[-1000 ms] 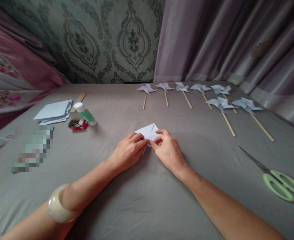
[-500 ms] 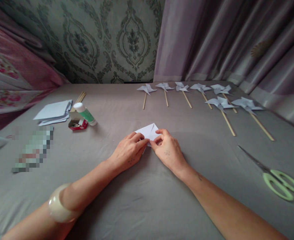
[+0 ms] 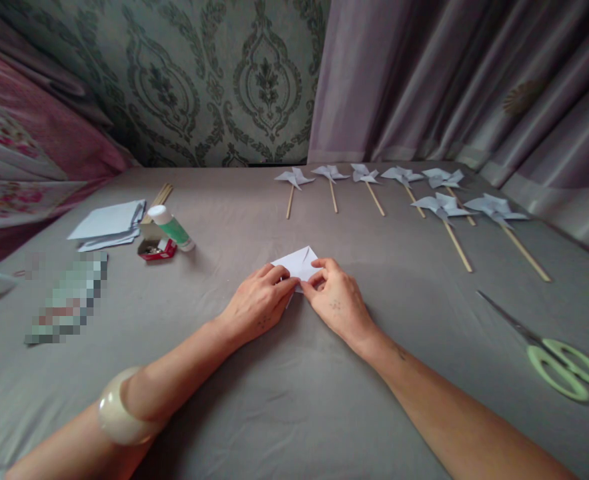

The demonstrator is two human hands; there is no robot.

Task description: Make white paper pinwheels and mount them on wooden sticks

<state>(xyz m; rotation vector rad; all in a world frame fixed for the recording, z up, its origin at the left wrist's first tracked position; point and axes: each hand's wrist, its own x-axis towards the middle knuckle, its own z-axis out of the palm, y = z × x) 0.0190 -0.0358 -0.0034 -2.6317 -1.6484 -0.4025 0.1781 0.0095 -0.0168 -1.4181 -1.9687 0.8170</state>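
Note:
A small white sheet of paper [image 3: 300, 262] lies in front of me at mid-surface, with a slit or crease near its upper right corner. My left hand [image 3: 261, 297] is closed on its near left edge, thumb and fingers pinching the paper. From the other side my right hand [image 3: 339, 300] pinches the near right edge, its forefinger bent over the sheet. Both sets of fingertips almost meet at the paper's near edge and hide that part. Scissors with light green handles [image 3: 557, 367] lie apart to the right, blades pointing up and left.
Several paper pinwheels on sticks [image 3: 444, 208] lie at the back right. At the left are stacked white paper [image 3: 107, 223], thin wooden sticks [image 3: 163, 193], a glue stick [image 3: 173, 229], a small red box of metal pieces [image 3: 157, 250] and a blurred-out flat object [image 3: 69, 300].

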